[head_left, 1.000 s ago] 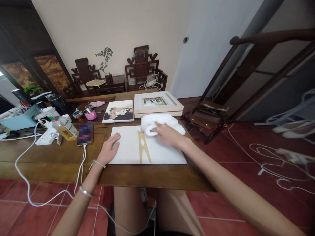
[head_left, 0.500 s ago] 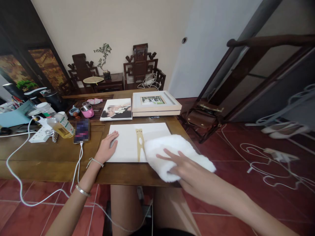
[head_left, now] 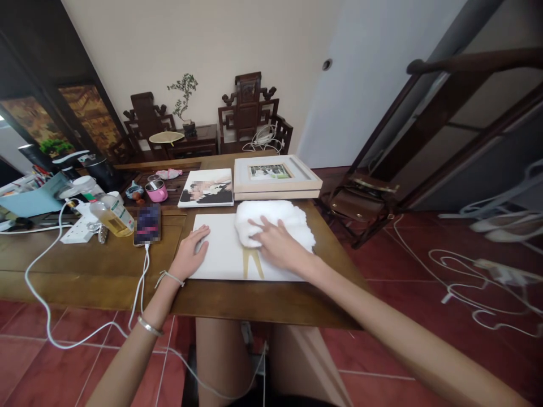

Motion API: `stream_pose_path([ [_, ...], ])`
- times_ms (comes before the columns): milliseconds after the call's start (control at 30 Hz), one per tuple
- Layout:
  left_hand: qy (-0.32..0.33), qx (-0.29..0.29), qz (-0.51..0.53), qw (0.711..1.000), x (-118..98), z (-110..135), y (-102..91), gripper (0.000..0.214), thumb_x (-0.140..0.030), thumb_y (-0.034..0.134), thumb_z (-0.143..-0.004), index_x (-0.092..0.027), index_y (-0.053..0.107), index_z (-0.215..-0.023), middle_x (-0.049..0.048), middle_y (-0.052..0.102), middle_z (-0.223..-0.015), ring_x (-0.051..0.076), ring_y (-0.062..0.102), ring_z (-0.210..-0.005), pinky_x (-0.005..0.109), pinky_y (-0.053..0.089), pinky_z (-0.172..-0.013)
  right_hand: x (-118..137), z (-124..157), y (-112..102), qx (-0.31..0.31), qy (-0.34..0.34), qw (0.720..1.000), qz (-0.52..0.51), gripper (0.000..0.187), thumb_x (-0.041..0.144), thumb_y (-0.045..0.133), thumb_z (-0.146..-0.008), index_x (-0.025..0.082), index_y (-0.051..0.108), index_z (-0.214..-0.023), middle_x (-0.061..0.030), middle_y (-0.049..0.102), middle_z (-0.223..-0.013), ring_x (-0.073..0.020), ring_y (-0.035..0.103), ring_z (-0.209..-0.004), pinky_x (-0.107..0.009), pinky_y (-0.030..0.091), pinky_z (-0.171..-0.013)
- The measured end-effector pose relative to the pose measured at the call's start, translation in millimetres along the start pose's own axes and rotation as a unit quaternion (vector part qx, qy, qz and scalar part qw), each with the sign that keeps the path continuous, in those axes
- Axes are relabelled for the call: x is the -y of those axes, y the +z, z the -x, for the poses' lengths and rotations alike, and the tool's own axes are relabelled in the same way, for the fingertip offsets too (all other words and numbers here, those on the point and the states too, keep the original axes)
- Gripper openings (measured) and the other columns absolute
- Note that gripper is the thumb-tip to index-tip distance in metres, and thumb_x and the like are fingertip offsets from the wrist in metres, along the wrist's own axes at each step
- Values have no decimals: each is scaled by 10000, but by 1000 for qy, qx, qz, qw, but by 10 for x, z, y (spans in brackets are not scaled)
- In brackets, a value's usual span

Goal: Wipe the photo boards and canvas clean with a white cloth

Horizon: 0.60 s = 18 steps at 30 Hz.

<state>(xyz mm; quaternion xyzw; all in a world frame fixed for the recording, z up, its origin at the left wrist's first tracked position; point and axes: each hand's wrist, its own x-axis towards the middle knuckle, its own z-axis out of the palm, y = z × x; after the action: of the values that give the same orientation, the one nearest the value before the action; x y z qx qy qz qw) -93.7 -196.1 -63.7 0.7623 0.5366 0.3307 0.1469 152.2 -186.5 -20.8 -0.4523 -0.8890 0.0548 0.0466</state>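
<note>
A white board with a tan cat figure [head_left: 253,264] on it lies flat on the wooden table. My left hand [head_left: 193,251] rests flat on the left edge of this white board [head_left: 220,249], fingers stretched out. Under my right hand [head_left: 275,243] is a fluffy white towel [head_left: 278,215], pressed against the upper right part of the board. The fingers of that hand are spread over the towel and its thumb is hidden. Beneath the towel, the cat's upper part is covered; only the long legs show.
A framed picture [head_left: 278,175] and a photo canvas [head_left: 207,189] lie behind the board. On the left are a phone [head_left: 147,224] with a charging cable, an oil-coloured bottle [head_left: 112,217], a power strip [head_left: 78,229] and a pink cup [head_left: 156,191]. A chair with a brown bag [head_left: 360,206] stands right.
My right hand has moved the towel away from me and leftward, from the board's near right corner to its upper part, over the cat's head. My left hand stays on the board.
</note>
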Motion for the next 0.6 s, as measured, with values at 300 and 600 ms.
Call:
stream_pose_path([
  [300, 1, -3, -3, 1000, -4, -8, 16, 347, -232, 452, -823, -132, 593, -1123, 121, 565, -1246, 219, 463, -1225, 445, 279, -1083, 373, 915, 5, 28, -81, 996, -33, 441, -4, 418, -622, 182, 691, -913, -69, 324, -1435, -355, 161, -1335, -626, 185, -1025],
  [600, 6, -7, 1, 1000, 22, -6, 12, 328, -239, 462, -822, -158, 602, -1108, 101, 578, -1234, 212, 475, -1215, 439, 298, -1075, 85, -59, -86, 8, -8, 1000, 0, 470, 27, 391, -704, 125, 604, -1111, -116, 357, -1412, -336, 248, -1306, -592, 285, -972],
])
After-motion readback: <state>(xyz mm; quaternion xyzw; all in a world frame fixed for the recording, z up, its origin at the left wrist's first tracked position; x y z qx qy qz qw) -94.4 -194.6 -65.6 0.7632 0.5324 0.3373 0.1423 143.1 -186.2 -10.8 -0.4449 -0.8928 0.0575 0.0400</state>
